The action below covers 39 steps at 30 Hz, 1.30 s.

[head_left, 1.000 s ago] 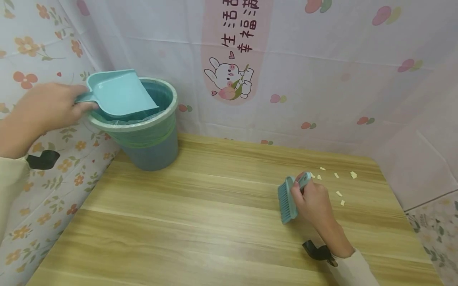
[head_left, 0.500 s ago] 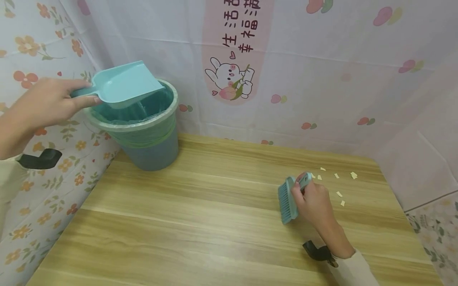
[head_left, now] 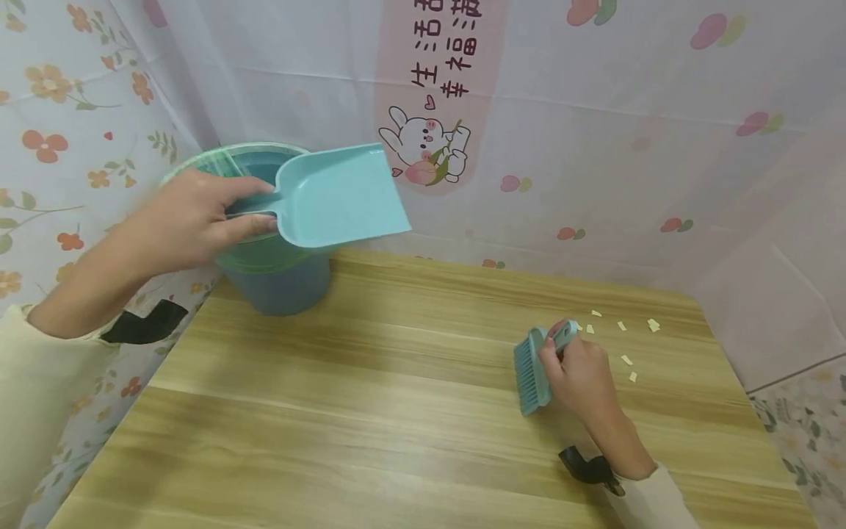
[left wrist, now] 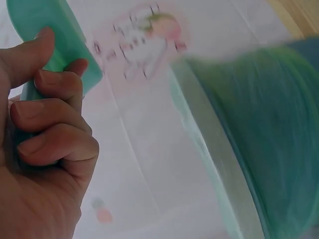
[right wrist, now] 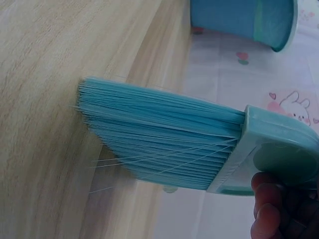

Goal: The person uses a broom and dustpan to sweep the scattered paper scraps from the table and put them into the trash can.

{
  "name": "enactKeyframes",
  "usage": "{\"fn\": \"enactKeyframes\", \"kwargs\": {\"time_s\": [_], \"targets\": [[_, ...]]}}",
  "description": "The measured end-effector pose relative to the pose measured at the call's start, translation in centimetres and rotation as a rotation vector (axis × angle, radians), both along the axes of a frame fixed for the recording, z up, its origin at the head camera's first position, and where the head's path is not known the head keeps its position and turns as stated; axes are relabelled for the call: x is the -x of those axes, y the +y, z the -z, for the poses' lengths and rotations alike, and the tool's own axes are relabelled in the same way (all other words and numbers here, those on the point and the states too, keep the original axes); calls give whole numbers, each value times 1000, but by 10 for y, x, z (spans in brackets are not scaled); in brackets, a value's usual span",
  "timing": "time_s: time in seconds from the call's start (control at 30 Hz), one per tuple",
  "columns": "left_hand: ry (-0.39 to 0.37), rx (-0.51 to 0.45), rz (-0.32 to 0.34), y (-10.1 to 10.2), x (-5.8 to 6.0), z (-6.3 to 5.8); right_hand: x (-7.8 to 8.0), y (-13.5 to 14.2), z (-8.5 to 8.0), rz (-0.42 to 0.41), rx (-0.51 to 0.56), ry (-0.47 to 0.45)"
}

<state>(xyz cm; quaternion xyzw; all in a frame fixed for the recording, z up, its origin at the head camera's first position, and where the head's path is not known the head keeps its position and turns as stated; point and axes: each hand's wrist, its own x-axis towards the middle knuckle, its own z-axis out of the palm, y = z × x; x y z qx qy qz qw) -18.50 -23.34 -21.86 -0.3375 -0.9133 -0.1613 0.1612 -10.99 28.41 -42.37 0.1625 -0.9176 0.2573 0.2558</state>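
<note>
In the head view my left hand (head_left: 198, 217) grips the handle of a light blue dustpan (head_left: 344, 198), its pan showing no scraps and pointing right. Hand and dustpan overlap the lined bin (head_left: 277, 283) at the table's back left. The left wrist view has the fingers (left wrist: 55, 144) curled round the handle, with the bin's rim (left wrist: 214, 149) off to one side. At the right, my right hand (head_left: 584, 375) holds a matching hand brush (head_left: 532, 371) by its handle. Its bristles (right wrist: 159, 134) point down at the tabletop in the right wrist view.
Several small pale yellow paper scraps (head_left: 626, 359) lie on the wooden table (head_left: 396, 389) behind and right of the brush. A printed cloth (head_left: 595, 147) hangs along the back, and a flowered cloth (head_left: 53, 220) covers the left side.
My left hand has carried the dustpan from over the bin's mouth to the right and forward of it. The right hand and brush have stayed in place.
</note>
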Motion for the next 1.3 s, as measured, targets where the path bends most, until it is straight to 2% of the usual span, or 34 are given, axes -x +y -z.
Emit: {"fn": "enactKeyframes", "kwargs": {"time_s": [0.1, 0.2, 0.37, 0.53, 0.7, 0.83, 1.07, 1.3], "targets": [[11, -8, 78, 16, -7, 5, -1, 0, 0, -1, -1, 0], [-14, -29, 128, 30, -13, 13, -1, 0, 0, -1, 1, 2], [-82, -76, 169, 53, -21, 35, -1, 0, 0, 2, 5, 2], [-192, -124, 207, 76, -25, 68, -1, 0, -1, 1, 9, 5], [-286, -161, 250, 98, -23, 107, -3, -1, -1, 3, 29, 16], [-303, -160, 291, 115, -20, 135, -4, -1, 0, 23, 44, 4], [-312, -110, 359, 144, -12, 177, -4, 2, 1, 63, 50, -5], [-380, -108, 380, 165, -6, 215, -4, 2, 0, 60, 57, -33]]}}
